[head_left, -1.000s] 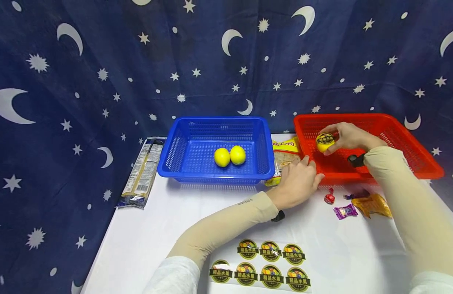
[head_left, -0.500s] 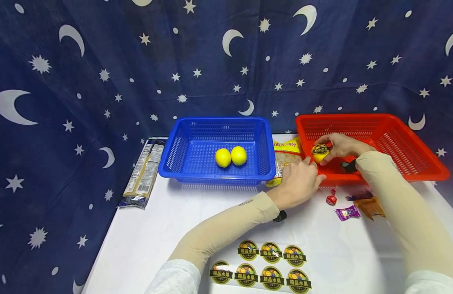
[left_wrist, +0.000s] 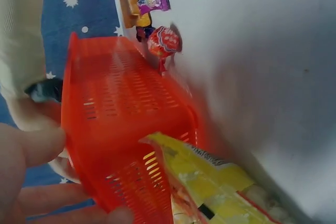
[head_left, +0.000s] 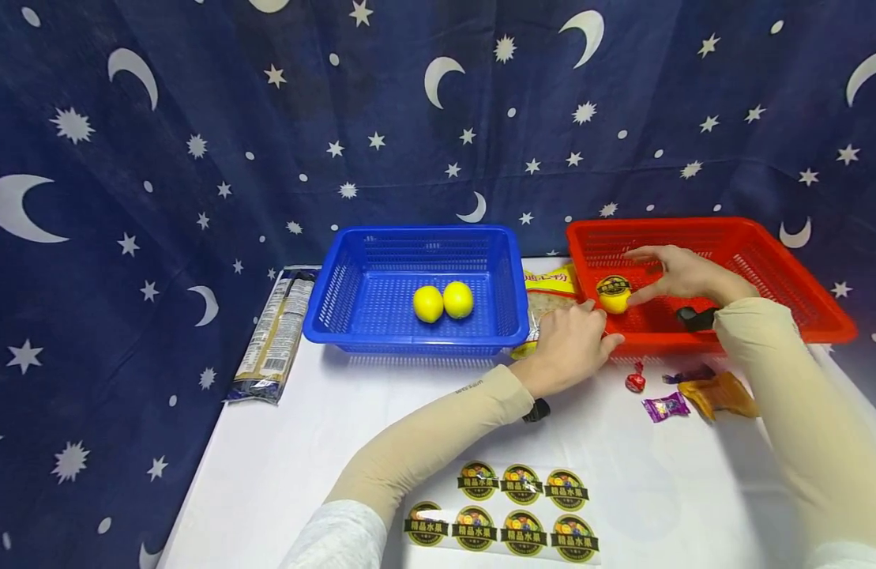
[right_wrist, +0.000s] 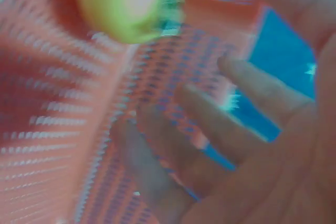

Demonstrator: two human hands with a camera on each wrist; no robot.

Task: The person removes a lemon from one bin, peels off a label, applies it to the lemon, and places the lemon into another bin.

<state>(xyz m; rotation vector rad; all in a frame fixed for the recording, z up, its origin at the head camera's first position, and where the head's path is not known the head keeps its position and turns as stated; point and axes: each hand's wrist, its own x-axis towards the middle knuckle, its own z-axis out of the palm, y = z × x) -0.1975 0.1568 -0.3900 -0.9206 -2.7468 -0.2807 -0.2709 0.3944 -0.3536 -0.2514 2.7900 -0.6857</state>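
One stickered lemon (head_left: 613, 293) lying in red basket (head_left: 786, 273); right hand (head_left: 682, 274) spread just beside lemon, holding nothing; left hand (head_left: 573, 348) relaxed against basket's near corner.

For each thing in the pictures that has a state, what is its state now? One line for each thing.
Stickered lemon: lying in the red basket, sticker up, not gripped.
Right hand: open, fingers spread beside that lemon.
Left hand: resting at the red basket's front corner.
Two plain lemons: side by side in the blue basket.
Sticker sheet: flat on the table, seven stickers left.
Candies: wrapped.
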